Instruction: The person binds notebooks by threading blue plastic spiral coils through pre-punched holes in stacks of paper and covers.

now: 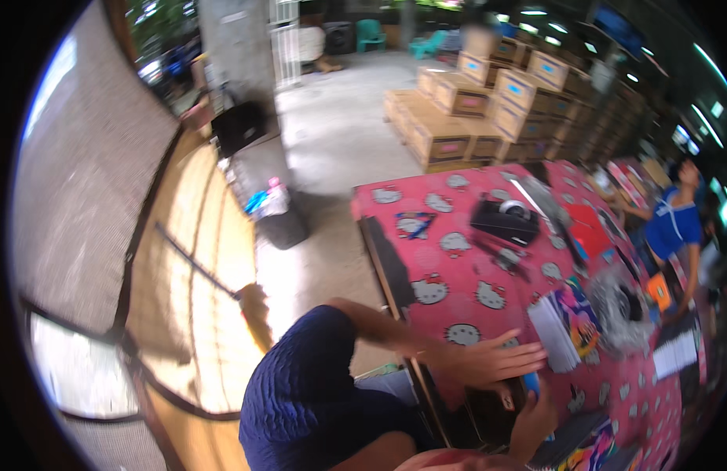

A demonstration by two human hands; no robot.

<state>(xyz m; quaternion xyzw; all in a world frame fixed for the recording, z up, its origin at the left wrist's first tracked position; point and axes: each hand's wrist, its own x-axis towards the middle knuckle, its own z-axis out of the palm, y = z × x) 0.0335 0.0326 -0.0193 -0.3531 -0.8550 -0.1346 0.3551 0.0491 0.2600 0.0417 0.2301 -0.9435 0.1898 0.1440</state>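
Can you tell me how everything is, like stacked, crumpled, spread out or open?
Left bare hand: fingers outstretched.
Right bare hand: fingers bent, grip unclear.
Pink cat-print tablecloth: spread out.
Brown cardboard boxes: stacked.
Clear crinkly plastic bag: crumpled.
Left turquoise plastic chair: upright.
Black rectangular box: open or shut unclear.

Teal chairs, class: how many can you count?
2: the left chair and the right chair, on either side of the far post; others may be hidden behind the boxes.

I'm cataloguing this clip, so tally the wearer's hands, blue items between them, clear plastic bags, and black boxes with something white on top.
Hands: 2 (left hand, right hand)
Blue item: 1
Clear plastic bag: 1
Black box: 1
Total: 5
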